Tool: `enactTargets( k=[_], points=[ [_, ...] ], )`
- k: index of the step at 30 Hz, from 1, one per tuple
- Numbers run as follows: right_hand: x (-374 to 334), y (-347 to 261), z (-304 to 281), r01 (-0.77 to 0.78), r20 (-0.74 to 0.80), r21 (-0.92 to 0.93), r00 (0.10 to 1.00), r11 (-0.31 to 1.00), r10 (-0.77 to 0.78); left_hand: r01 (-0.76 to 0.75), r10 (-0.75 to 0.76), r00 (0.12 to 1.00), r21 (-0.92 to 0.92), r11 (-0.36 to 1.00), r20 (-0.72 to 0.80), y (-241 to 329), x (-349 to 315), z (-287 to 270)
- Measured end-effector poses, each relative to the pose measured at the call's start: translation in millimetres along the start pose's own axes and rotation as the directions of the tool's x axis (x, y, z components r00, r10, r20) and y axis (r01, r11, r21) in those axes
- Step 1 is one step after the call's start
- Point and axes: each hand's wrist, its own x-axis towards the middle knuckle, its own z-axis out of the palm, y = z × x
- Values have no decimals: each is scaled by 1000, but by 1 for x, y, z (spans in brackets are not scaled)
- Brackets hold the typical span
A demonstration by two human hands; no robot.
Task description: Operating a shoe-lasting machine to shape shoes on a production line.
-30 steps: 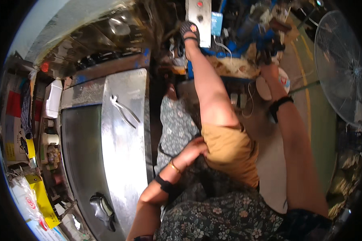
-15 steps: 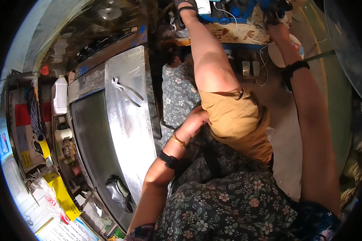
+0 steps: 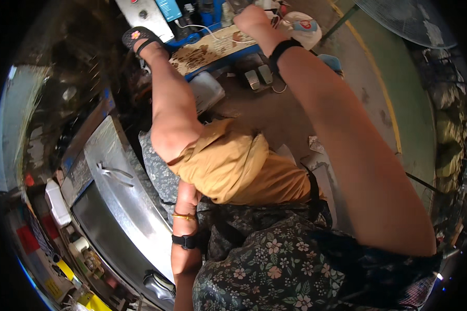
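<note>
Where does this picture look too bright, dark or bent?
In the head view, glare whitens the lower part of the metal panel; shadows mark folds of the tan shorts; the yellow floor line bows under the fisheye lens; corners are black.

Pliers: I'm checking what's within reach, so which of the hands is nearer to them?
Left. The left hand is right of the pliers, partly hidden by the tan shorts; the right hand is farther, near the picture's top.

Green floor (image 3: 412, 106), yellow line (image 3: 389, 106), shiny metal worktop (image 3: 124, 194)
</note>
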Motion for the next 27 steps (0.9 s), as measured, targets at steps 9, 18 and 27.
enactTargets(
  k=[9, 18, 27],
  points=[
    [-23, -18, -29, -110, 21, 104, 994, 988, 108, -23, 28, 996, -54, 998, 87, -2, 4, -4],
    [-24, -7, -31, -161, 78, 118, 985, 980, 152, -89, 90, 989, -13, 996, 119, 1, 3, -12],
    [-29, -8, -40, -113, 83, 168, 991, 979, 100, -27, 29, 999, -57, 998, 45, 10, 9, -9]
  ],
)
